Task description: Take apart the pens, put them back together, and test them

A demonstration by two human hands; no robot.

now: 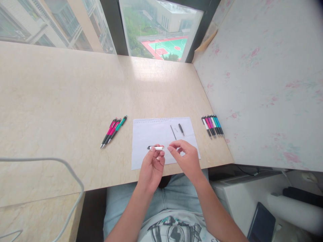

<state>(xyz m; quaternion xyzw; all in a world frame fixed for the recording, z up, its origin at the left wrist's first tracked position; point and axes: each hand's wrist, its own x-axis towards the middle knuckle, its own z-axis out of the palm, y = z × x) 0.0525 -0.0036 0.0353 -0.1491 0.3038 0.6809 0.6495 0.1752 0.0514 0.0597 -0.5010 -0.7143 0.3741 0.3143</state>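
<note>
1. Gripping the white pen barrel (158,148) in my L hand (152,164), thumb on it & fingers curled about, prob. b/c something this slim needs steadying from 2 sides.
2. Barrel lies roughly level over the near part of the paper (143,134), black clip end to the L, white end toward my R hand (185,154), which seems to leave that end free to reach.
3. My R hand hangs just beside that end, thumb & forefinger tips close together; can't tell if there's a tiny part b/w them.
4. On the paper, beyond my hands: a thin dark rod (173,132), maybe a refill; a tiny pale piece (176,129), too small to ID; & a black grip section (181,129). They're spaced out, prob. b/c small bits show up better on plain white.
5. On the table (63,101), L of the paper: 3 bunched pens (113,131), 2 pink & 1 green. R of it, near the wall (252,101): a neat row of pens (212,126). Looks like the paper separates the 2 groups so they don't mix.
</note>
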